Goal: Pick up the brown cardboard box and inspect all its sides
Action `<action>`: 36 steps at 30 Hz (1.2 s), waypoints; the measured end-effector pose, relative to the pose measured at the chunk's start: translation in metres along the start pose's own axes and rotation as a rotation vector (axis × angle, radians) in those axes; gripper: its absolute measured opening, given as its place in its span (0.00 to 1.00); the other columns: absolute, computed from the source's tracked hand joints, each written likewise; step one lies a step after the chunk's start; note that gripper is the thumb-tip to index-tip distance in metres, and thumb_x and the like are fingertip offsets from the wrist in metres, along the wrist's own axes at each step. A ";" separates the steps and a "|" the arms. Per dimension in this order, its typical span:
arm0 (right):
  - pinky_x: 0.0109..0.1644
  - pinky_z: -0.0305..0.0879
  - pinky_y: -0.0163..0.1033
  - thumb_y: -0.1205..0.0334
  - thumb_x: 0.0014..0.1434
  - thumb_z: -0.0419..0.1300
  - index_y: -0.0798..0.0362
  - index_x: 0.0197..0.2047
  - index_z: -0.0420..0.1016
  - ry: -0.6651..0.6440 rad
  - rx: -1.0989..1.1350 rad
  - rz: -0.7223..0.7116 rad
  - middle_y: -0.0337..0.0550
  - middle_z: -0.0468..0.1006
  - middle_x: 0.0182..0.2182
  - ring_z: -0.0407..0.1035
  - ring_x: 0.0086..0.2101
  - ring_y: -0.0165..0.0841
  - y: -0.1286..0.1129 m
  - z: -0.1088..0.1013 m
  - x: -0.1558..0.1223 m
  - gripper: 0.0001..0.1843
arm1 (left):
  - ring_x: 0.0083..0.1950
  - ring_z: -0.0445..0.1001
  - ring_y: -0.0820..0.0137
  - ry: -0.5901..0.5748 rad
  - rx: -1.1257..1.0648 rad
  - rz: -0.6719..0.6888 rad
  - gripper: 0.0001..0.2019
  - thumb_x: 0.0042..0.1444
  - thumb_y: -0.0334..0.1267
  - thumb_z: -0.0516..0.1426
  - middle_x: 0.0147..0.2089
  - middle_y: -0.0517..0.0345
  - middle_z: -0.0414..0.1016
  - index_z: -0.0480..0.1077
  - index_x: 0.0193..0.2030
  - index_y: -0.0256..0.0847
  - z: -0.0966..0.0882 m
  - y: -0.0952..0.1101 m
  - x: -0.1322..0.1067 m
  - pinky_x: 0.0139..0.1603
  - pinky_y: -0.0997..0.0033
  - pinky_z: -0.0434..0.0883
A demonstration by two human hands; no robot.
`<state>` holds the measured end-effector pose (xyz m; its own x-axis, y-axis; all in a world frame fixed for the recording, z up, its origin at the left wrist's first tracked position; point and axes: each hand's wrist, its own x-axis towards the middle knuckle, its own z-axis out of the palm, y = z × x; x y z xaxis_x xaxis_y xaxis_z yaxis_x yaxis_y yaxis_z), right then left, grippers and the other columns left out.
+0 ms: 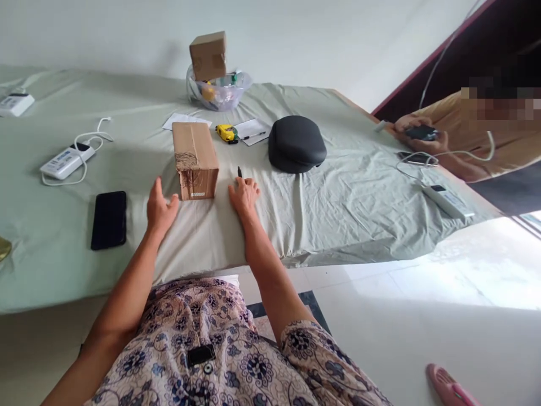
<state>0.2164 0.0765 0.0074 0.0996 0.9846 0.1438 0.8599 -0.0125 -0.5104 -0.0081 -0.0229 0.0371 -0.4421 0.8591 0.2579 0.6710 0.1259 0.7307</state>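
A brown cardboard box [195,159] sealed with tape lies on the pale green cloth of the table [346,197], straight ahead of me. My left hand [159,207] hovers just left of the box's near corner, fingers apart and holding nothing. My right hand [244,194] rests on the cloth just right of the box, fingers curled around a black pen [239,171] whose tip points away from me.
A black phone [109,219] lies to the left, a white power strip with cable [66,160] beyond it. Behind the box are papers [252,131], a yellow tape measure [226,132], a black case [296,144] and a clear bowl [220,92] bearing a second small box [208,55]. Another person's hands [416,132] hold a phone at the right.
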 end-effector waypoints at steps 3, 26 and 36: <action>0.64 0.57 0.55 0.55 0.66 0.57 0.49 0.60 0.77 -0.030 -0.023 -0.001 0.56 0.72 0.59 0.63 0.60 0.49 -0.001 -0.002 0.000 0.21 | 0.70 0.71 0.52 0.078 0.000 0.013 0.32 0.61 0.37 0.58 0.69 0.34 0.71 0.62 0.71 0.27 -0.039 -0.015 -0.007 0.71 0.49 0.67; 0.65 0.62 0.52 0.63 0.66 0.55 0.51 0.63 0.70 0.245 0.330 -0.007 0.56 0.73 0.61 0.66 0.61 0.43 -0.005 -0.009 0.008 0.22 | 0.35 0.72 0.59 0.273 0.068 -0.493 0.09 0.52 0.40 0.58 0.22 0.60 0.63 0.67 0.23 0.44 -0.124 -0.101 -0.001 0.46 0.58 0.71; 0.51 0.71 0.41 0.61 0.70 0.49 0.52 0.64 0.66 0.351 0.616 -0.089 0.50 0.76 0.50 0.73 0.45 0.34 -0.007 -0.018 0.008 0.22 | 0.38 0.73 0.71 0.319 -0.308 -0.526 0.05 0.49 0.35 0.61 0.31 0.64 0.72 0.73 0.35 0.40 -0.112 -0.069 -0.017 0.53 0.65 0.73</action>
<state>0.2203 0.0814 0.0269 0.2866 0.8618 0.4185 0.4430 0.2680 -0.8555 -0.1133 -0.1020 0.0530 -0.8482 0.5281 -0.0415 0.1402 0.2993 0.9438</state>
